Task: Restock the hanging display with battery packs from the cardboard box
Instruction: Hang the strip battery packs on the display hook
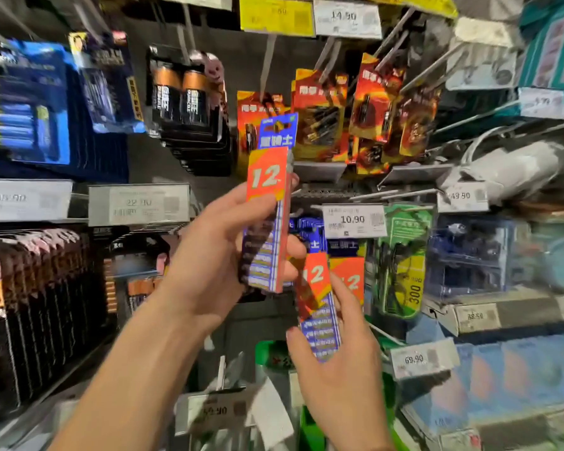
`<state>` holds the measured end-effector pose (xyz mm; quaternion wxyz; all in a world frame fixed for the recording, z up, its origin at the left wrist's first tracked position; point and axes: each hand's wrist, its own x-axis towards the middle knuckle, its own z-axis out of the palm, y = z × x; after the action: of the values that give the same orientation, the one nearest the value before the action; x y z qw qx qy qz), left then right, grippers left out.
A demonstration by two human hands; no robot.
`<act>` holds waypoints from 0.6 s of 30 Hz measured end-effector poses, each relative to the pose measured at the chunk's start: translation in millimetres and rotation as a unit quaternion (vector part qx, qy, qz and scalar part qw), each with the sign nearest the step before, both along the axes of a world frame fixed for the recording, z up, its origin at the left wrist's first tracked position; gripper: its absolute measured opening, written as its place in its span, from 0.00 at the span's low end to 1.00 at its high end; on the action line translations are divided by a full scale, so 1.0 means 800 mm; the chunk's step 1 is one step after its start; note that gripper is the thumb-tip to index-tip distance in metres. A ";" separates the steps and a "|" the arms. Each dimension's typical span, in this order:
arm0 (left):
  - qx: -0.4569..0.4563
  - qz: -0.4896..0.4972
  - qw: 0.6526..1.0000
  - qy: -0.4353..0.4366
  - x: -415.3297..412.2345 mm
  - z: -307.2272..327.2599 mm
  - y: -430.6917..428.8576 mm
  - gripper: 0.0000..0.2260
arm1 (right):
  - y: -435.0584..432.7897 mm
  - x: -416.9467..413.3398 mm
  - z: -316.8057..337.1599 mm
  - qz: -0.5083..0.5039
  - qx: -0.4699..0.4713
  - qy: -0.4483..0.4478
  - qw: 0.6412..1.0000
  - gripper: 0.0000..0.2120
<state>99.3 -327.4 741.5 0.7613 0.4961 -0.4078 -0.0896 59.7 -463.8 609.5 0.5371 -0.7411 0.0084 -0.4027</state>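
Left hand (215, 255) and right hand (339, 369) both hold packs, which are not yet hung.

The left grip is closed around a stack of battery packs (267, 222), raised in front of the red packs (319, 125). The right grip pinches a single pack (319, 323) lower, under the price tag (354, 219) and just beside a hanging pack (347, 278) of the same kind. I think the stack may fan out and slip if the fingers loosen. The pack's hole may also miss its hook, because the price tag hides the tip. A green pack (401, 265) crowds the right side. The cardboard box is not in view.
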 end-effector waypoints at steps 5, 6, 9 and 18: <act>-0.002 0.035 0.999 -0.010 0.002 0.009 -0.004 0.18 | 0.007 0.016 0.011 -0.021 -0.028 -0.037 0.999 0.42; -0.002 0.039 0.999 -0.012 0.003 0.008 -0.005 0.18 | 0.007 0.019 0.016 -0.020 -0.033 -0.042 0.998 0.42; 0.003 0.045 0.999 -0.022 0.001 0.007 -0.010 0.18 | 0.000 0.025 0.024 -0.005 -0.057 -0.028 0.998 0.42; 0.026 0.071 0.996 -0.038 -0.004 -0.005 -0.016 0.17 | 0.006 0.051 0.023 -0.059 -0.073 -0.030 0.995 0.46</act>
<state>96.2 -340.1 737.9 0.7366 0.5464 -0.3978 -0.0274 100.2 -459.4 627.7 0.4569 -0.7638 0.0068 -0.4558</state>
